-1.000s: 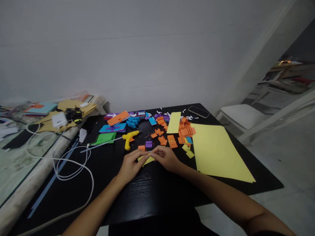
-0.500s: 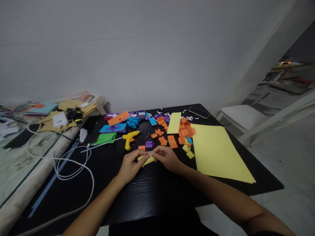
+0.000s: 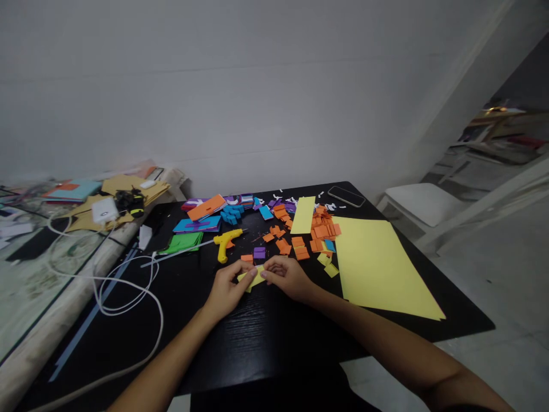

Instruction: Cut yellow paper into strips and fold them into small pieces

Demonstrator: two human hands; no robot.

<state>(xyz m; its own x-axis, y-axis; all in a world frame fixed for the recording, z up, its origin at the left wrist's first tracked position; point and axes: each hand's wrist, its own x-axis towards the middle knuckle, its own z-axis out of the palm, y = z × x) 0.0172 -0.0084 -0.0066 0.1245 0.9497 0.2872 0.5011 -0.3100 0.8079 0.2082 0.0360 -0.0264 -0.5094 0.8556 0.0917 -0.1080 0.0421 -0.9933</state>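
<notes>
Between my hands is a small yellow piece of paper point(image 3: 256, 278), above the near part of the black table point(image 3: 253, 349). My left hand point(image 3: 229, 286) pinches its left part, thumb on top. At its right end, my right hand point(image 3: 288, 277) is closed, thumb and fingertips on the edge. Just beyond my fingers lie a purple folded paper piece point(image 3: 259, 253) and an orange one point(image 3: 247, 258). A yellow glue gun point(image 3: 225, 245) rests on its side past my left hand.
Large yellow sheets point(image 3: 381, 266) cover the right side. A yellow strip point(image 3: 304, 214) lies by heaped orange paper pieces point(image 3: 323, 229). A phone point(image 3: 346, 195) sits at the back right. Green papers point(image 3: 184, 242) and a looped white cable point(image 3: 160, 320) are on the left.
The yellow paper has shifted slightly left and turned a little in my hands. My right fingertips have moved slightly along its right end.
</notes>
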